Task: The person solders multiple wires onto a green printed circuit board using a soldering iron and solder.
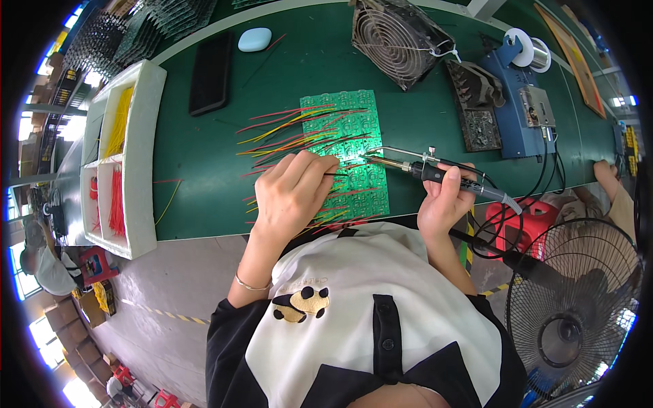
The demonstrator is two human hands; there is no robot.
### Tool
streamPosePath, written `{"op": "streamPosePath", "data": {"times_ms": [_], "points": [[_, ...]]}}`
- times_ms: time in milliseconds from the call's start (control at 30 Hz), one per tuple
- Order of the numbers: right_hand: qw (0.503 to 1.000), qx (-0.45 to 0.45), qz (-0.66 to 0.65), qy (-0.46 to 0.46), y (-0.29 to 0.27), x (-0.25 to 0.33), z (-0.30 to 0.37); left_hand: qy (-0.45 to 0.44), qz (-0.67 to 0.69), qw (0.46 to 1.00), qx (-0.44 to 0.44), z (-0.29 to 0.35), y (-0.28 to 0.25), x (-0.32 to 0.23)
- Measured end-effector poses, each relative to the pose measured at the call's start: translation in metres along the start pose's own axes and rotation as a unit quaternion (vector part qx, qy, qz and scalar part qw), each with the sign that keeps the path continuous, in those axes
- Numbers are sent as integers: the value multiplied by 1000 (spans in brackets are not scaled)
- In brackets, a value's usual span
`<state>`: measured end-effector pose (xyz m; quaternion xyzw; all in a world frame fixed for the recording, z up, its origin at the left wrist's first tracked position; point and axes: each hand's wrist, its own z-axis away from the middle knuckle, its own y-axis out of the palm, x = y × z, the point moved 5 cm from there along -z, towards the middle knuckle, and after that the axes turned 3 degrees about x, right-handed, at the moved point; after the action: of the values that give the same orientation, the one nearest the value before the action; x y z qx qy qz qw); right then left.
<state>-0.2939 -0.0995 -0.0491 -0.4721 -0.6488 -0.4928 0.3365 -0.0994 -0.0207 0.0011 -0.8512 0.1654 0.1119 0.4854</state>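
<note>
A green circuit board panel (360,122) lies on the green bench, with red, yellow and black wires (275,129) sticking out to its left. My right hand (443,202) grips a soldering iron (435,174) that has a thin metal feed tube (398,150) clamped along it. The iron's tip meets the panel near its middle. Over the panel's left side, my left hand (291,192) is closed, its fingers pinching a black wire (335,175) whose end reaches the board close to the tip.
A white divided box (146,156) of yellow and red wires stands left. Behind lie a black phone (210,73) and a light blue case (255,39). A small fan (401,41), an iron stand (479,112) and a blue solder feeder (513,102) stand right; a large fan (561,336) is lower right.
</note>
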Motion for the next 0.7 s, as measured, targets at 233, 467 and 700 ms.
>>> {"op": "streamPosePath", "data": {"times_ms": [233,467,700], "points": [[1000,-7,-4,7,-3,1,2,-33,94,994,37,1,14,7],[1000,-3,3,-3,-6,0,6,-53,109,992,11,7,18,10],[1000,10,2,-1,-1,1,5,-61,119,991,7,8,18,11]]}}
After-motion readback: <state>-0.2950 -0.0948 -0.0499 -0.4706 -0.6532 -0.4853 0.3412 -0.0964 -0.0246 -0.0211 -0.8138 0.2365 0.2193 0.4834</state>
